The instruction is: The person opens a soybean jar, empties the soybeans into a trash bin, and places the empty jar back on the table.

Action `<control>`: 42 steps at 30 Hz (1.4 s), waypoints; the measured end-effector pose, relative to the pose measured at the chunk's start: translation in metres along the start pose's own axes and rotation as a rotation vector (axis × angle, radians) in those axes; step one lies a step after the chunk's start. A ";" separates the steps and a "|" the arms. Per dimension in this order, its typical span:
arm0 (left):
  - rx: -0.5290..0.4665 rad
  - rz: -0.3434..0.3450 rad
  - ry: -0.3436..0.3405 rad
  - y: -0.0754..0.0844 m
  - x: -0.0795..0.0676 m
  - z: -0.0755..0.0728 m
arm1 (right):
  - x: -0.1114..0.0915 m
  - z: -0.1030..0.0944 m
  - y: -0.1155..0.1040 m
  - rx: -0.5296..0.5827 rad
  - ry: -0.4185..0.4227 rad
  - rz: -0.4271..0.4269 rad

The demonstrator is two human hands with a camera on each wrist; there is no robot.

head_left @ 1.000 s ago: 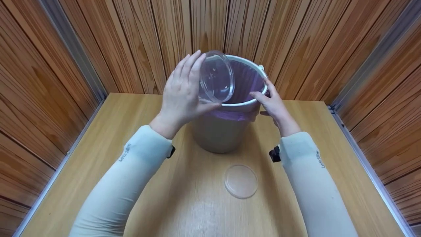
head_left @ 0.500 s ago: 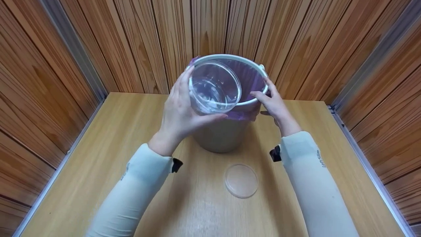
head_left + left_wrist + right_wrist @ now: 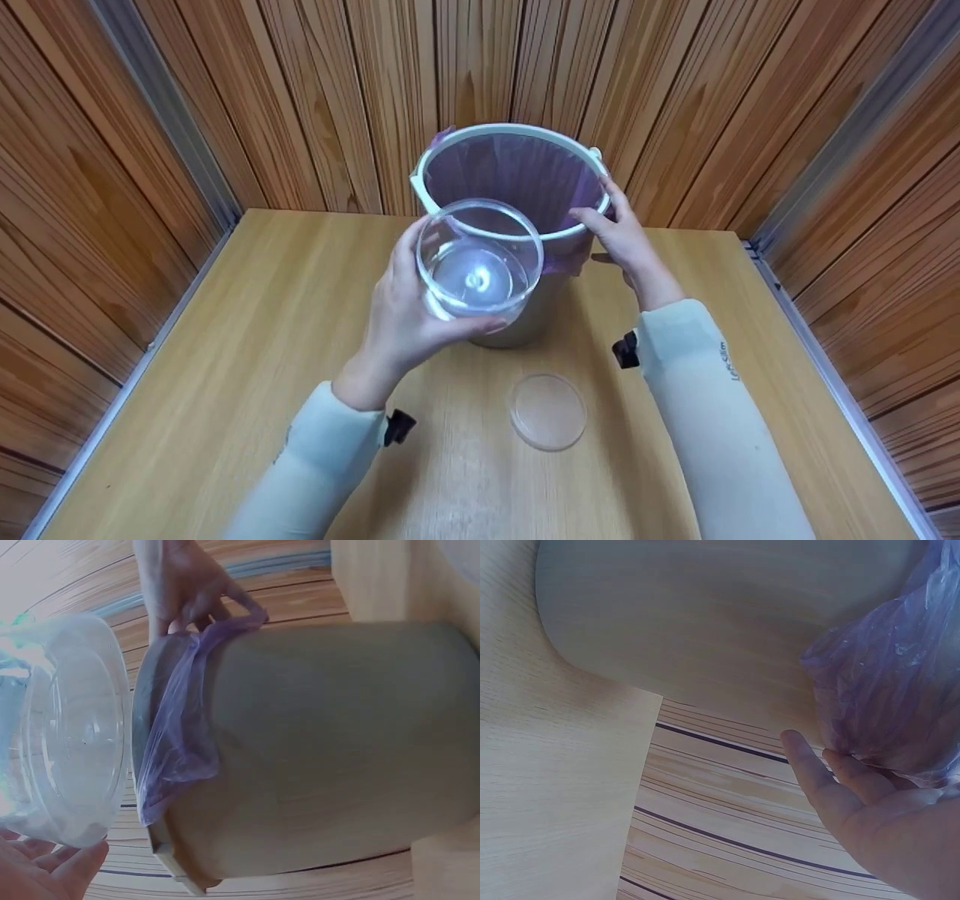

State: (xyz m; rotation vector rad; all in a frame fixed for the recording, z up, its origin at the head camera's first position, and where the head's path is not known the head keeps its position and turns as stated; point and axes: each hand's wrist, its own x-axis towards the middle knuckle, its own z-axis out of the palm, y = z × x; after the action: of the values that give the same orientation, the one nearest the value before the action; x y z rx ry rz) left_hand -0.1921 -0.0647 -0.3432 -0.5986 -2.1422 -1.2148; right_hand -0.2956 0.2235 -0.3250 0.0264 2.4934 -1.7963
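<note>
My left hand (image 3: 401,315) holds a clear, round plastic container (image 3: 480,289) by its side, just in front of the trash bin (image 3: 536,304). The container's open top faces up toward the head camera, and no solid item shows inside. In the left wrist view the container (image 3: 79,727) is close to the bin's rim. A thin purple bag (image 3: 510,180) lines the bin and folds over its pale rim. My right hand (image 3: 626,247) grips the rim on the right, thumb inside and fingers outside. The right wrist view shows those fingers (image 3: 817,780) beside the bag's fold.
A clear round lid (image 3: 549,412) lies flat on the wooden table (image 3: 300,300) in front of the bin. Wood-panelled walls (image 3: 300,97) enclose the table at the back and both sides, with grey metal strips (image 3: 176,120) along the corners.
My left hand has drawn the container from over the bin's mouth down toward me, turning it from tilted into the bin to open side up. The right hand keeps its place on the rim.
</note>
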 end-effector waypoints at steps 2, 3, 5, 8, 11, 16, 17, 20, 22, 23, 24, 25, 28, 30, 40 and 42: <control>-0.020 -0.008 0.003 -0.002 -0.007 0.002 | 0.000 0.000 0.000 0.001 0.001 -0.002; -0.030 -0.013 0.003 -0.003 -0.011 0.003 | -0.001 0.000 0.000 0.004 0.002 -0.004; -0.044 -0.029 0.000 -0.004 -0.018 0.004 | -0.001 0.000 0.000 0.008 0.004 -0.006; -0.064 -0.061 -0.013 -0.007 -0.029 0.007 | -0.001 0.000 0.000 0.011 0.006 -0.007; -0.074 -0.097 -0.024 -0.012 -0.041 0.010 | -0.001 0.001 0.001 0.011 0.005 -0.003; -0.092 -0.135 -0.038 -0.021 -0.059 0.015 | 0.000 0.000 0.002 0.021 0.001 0.005; -0.099 -0.140 -0.039 -0.023 -0.062 0.016 | 0.000 0.000 0.002 0.025 0.001 0.006; -0.119 -0.165 -0.046 -0.028 -0.071 0.020 | -0.003 0.000 -0.002 0.036 -0.007 0.020; -0.134 -0.191 -0.051 -0.031 -0.078 0.023 | -0.003 0.000 -0.002 0.036 -0.008 0.024; -0.141 -0.204 -0.054 -0.033 -0.081 0.025 | -0.003 0.000 -0.003 0.035 -0.009 0.024; -0.145 -0.221 -0.060 -0.034 -0.084 0.026 | -0.004 0.001 -0.003 0.034 -0.010 0.023; -0.149 -0.235 -0.064 -0.036 -0.088 0.028 | -0.001 0.000 -0.001 0.030 -0.008 0.019; -0.144 -0.272 -0.081 -0.042 -0.097 0.033 | 0.000 0.000 0.000 0.028 -0.003 0.009; -0.148 -0.293 -0.090 -0.046 -0.103 0.037 | 0.000 0.000 0.000 0.031 -0.001 0.007; -0.136 -0.477 -0.136 -0.060 -0.130 0.052 | 0.001 0.000 0.002 0.034 0.000 0.005; -0.118 -0.507 -0.147 -0.063 -0.135 0.054 | 0.002 0.000 0.002 0.033 -0.001 0.008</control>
State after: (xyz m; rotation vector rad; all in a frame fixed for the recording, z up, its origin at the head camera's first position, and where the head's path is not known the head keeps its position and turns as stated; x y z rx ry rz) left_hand -0.1502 -0.0598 -0.4961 -0.1943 -2.4477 -1.6130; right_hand -0.2970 0.2245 -0.3269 0.0376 2.4597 -1.8337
